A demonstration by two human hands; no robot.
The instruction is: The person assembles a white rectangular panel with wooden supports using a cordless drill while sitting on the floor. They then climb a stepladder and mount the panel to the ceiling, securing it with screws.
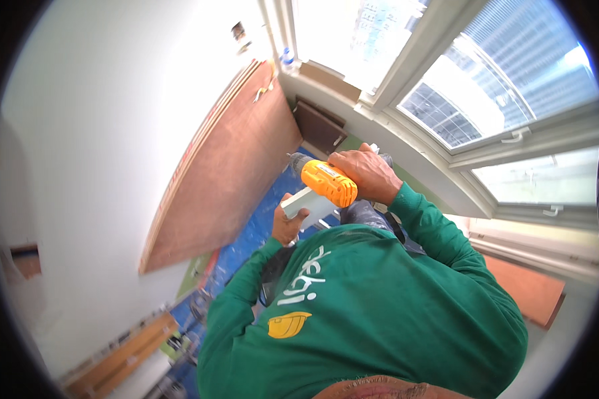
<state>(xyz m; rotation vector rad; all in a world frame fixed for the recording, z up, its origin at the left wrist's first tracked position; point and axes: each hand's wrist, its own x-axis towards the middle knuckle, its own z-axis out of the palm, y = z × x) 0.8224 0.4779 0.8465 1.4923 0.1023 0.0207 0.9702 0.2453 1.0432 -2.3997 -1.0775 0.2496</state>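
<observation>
My right hand (366,174) is wrapped around a yellow cordless drill (327,182), held in front of my chest with its dark chuck (300,162) pointing left. Just below the drill, my left hand (287,223) grips a white rectangular piece (305,203) near its left end, thumb on the near side. The drill body partly covers that piece, so its full length is hidden. A small white tip (375,148) shows beyond my right knuckles; what it belongs to, I cannot tell.
Large brown wooden boards (226,166) lean against the white wall (100,146) at left. Windows (439,100) line the right side. Blue sheeting (246,229) covers the floor. Dark brown panels (318,128) stand under the sill, near a plastic bottle (287,58). An orange-brown board (526,286) lies at right.
</observation>
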